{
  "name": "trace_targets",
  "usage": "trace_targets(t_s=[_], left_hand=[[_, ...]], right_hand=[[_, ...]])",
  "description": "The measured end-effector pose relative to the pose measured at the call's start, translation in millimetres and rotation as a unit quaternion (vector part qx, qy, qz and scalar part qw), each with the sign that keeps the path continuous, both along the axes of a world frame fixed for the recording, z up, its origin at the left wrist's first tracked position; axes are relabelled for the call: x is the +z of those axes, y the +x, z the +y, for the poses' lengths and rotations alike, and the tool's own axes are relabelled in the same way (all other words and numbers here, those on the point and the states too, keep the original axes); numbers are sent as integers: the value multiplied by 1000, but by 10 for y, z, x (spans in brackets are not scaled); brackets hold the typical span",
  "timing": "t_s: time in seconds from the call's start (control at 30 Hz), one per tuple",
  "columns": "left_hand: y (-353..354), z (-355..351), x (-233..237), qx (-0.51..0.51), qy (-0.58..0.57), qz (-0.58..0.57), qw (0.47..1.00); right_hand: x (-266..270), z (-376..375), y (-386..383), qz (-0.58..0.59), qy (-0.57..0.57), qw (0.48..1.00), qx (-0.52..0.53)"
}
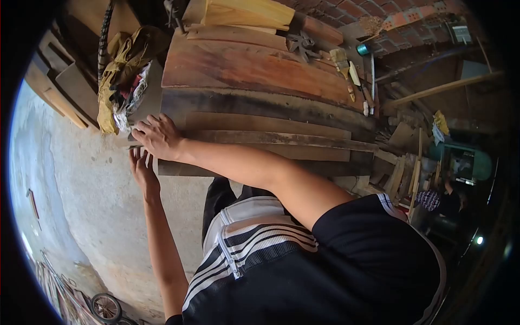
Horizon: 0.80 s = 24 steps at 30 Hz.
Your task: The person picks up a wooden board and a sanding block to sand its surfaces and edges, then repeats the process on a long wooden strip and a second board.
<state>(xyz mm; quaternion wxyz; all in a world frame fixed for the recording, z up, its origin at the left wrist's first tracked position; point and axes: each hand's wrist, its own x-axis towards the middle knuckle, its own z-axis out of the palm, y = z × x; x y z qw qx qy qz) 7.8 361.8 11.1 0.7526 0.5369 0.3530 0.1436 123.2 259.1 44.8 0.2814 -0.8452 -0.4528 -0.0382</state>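
Note:
A long, narrow, dark wooden strip point(271, 138) lies lengthwise on top of a wider, thinner board point(319, 156) on the workbench. My right hand point(160, 137) reaches across to the strip's left end, its bent fingers closed over the wood. Just below it, my left hand point(144, 170) is raised by the same end. Its fingers are stretched up and slightly apart, tips close to the strip's lower edge; whether they touch it is hard to see.
A reddish plank point(244, 65) lies along the workbench's back. A paintbrush point(341, 62), a metal star-shaped part point(302, 46) and a teal spool point(363, 49) sit at the far right. A yellow bag point(110, 81) hangs left. Another person point(447, 201) is at right.

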Motion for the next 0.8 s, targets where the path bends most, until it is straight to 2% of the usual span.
trace_targets(t_s=[0.17,0.27,0.3,0.4,0.43,0.5,0.57,0.63,0.77,0.8], left_hand=[[156,-300,30,91,32,32,995],[313,-370,-165,84,108,55,989],[382,-421,-216,94,142,74,983],[632,-881,163,113,156,59,979],[677,-884,100,132,129,89,979],[754,-703,-304,167,158,115,967],[803,-682,-297,188,225,161,943],[822,-498,-357,170,227,185,941],[983,-544,-569,219,260,254,906],[1013,-469,-625,232,277,283,888]], right_hand=[[229,-1819,-72,-64,-33,997,-43],[384,-2759,-181,-29,-106,991,-81],[374,-2789,-189,-29,-106,990,-88],[318,-2645,-233,-49,-68,988,-132],[290,-2464,-206,-56,-63,988,-131],[167,-2142,-142,-23,-16,992,-119],[195,-2142,-112,-41,-17,992,-122],[290,-2608,-160,-61,-50,991,-109],[414,-4231,-463,-47,-148,966,-205],[529,-4683,-523,-25,-215,950,-227]])
